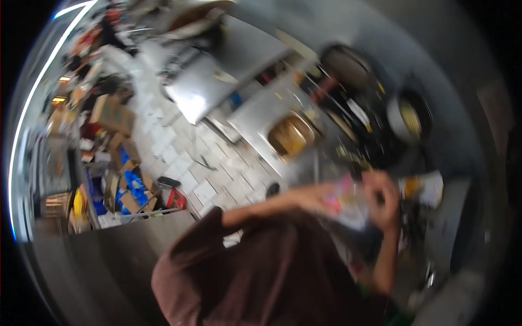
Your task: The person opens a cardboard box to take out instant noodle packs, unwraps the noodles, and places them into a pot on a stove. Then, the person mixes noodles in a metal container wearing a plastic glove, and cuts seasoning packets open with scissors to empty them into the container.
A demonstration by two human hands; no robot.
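Observation:
My left hand [320, 199] is on a clear plastic bag with pink and yellow print [350, 203], held in front of my chest. At the bag's upper right is my right hand [381, 195], fingers curled; blur hides whether it grips the bag. Beyond the hands, a steel pan of orange-brown liquid [291, 136] is set in the metal counter. A white and yellow packet [426, 189] lies to the right of my right hand.
A pot with yellowish contents [410, 116] stands at the upper right, near a dark wok-like pan [346, 65]. Steel worktops [253, 45] run along the far side. Cardboard boxes [112, 114] and blue plastic are piled at left, beside the tiled floor [208, 163].

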